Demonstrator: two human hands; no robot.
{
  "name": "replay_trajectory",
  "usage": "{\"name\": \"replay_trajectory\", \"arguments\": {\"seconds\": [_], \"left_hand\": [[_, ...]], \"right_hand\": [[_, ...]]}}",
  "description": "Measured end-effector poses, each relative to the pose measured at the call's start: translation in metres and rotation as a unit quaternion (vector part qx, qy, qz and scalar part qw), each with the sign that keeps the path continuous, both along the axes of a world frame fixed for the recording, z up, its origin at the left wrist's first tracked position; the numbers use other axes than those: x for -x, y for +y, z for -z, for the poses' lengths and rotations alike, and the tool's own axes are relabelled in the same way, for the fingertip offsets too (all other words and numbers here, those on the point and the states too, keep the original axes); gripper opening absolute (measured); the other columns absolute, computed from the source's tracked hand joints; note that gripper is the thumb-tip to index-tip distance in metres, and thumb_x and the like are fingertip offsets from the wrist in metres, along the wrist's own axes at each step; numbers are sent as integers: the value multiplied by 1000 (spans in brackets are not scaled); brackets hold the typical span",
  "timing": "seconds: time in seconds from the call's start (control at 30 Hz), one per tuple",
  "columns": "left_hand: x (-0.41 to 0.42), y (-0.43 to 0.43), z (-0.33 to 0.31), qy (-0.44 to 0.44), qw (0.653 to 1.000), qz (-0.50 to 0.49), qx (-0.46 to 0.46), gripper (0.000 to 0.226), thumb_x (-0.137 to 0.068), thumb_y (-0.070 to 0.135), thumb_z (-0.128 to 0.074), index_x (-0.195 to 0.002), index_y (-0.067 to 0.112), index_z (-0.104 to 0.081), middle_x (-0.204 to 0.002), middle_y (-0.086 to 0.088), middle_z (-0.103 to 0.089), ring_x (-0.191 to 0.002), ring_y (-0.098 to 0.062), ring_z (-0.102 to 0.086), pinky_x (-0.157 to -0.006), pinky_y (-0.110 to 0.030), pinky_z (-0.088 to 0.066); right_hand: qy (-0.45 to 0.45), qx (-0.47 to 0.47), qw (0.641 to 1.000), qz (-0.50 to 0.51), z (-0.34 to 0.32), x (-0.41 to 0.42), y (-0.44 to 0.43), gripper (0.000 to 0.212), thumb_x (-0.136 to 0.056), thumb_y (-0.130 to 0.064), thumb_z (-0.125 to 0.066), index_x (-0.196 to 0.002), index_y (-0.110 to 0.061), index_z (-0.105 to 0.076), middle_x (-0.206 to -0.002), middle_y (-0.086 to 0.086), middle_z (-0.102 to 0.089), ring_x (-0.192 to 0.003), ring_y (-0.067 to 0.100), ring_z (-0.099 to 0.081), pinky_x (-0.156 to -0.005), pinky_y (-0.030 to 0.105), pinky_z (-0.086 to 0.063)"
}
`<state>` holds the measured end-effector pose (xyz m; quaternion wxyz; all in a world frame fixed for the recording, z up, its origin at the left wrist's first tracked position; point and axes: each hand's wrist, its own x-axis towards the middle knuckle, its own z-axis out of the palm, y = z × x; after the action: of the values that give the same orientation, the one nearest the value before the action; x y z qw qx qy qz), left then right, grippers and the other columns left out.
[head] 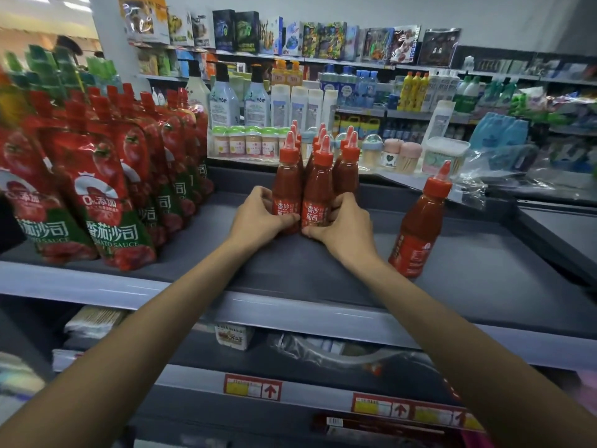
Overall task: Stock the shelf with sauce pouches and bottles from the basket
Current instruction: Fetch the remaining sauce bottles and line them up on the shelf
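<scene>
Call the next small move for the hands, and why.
Probably let go and fetch the lone bottle. The left hand and right hand grip the front bottles of a tight upright group, while that one stands apart to the right on the shelf.

Pouches (pixel 113 221) read "番茄沙司 TOMATO SAUCE"; bottles (pixel 315 195) read "番茄沙司".

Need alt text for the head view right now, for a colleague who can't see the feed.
The left hand and right hand grip the front two of a cluster of sauce bottles on the grey shelf. Tomato sauce pouches stand in rows to the left; a lone bottle stands apart on the right.
</scene>
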<state>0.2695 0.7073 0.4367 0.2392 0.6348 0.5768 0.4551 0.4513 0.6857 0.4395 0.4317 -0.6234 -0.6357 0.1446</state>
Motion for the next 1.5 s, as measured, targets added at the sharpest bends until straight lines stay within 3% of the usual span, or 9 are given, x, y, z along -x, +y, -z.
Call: {"name": "replay_trajectory", "arguments": {"seconds": [0.2, 0.37, 0.67, 0.83, 0.97, 1.5], "left_hand": [[2, 1, 11, -3, 1000, 6, -25, 50, -72, 41, -87, -107, 22, -56, -96, 12, -67, -92, -12, -66, -90, -44, -56], [2, -1, 14, -2, 999, 9, -34, 48, -77, 39, -86, -111, 21, -57, -98, 15, -64, -92, -11, -65, -92, -46, -56], [3, -2, 14, -17, 999, 9, -25, 52, -76, 41, -88, -113, 21, -58, -101, 10, -69, -94, -10, -68, -91, -45, -59], [3, -4, 15, 3, 1000, 1, -16, 54, -75, 44, -89, -114, 22, -58, -99, 12, -68, -93, -9, -67, -91, -44, -59], [4, -3, 17, 30, 999, -17, 4, 58, -69, 53, -89, -111, 25, -58, -100, 12, -69, -95, -11, -68, -91, -46, -58], [2, -10, 11, 71, 997, -20, 13, 54, -76, 48, -87, -111, 22, -56, -102, 11, -68, -97, -13, -67, -92, -46, -56]], "right_hand": [[55, -1, 998, -19, 10, -1, 9, 54, -64, -27, -97, -99, -28, -55, -94, -2, -75, -87, 18, -74, -84, 45, -60], [68, -9, 997, -39, 16, -3, 11, 52, -69, -23, -94, -107, -30, -58, -97, -4, -76, -88, 13, -74, -86, 43, -61], [66, -10, 996, -60, 13, -1, 3, 55, -78, -15, -88, -127, -20, -63, -109, -3, -75, -96, 10, -72, -94, 39, -60], [73, -12, 996, -50, 13, 0, -1, 64, -70, -23, -94, -125, -19, -62, -112, -2, -75, -98, 13, -72, -94, 39, -59], [52, -14, 998, -14, 13, 4, 2, 58, -69, -31, -94, -116, -20, -61, -110, 0, -75, -97, 18, -73, -90, 44, -59], [44, -15, 999, -15, 12, 4, -2, 56, -70, -32, -92, -116, -21, -61, -108, 0, -74, -97, 21, -72, -90, 45, -59]]}}
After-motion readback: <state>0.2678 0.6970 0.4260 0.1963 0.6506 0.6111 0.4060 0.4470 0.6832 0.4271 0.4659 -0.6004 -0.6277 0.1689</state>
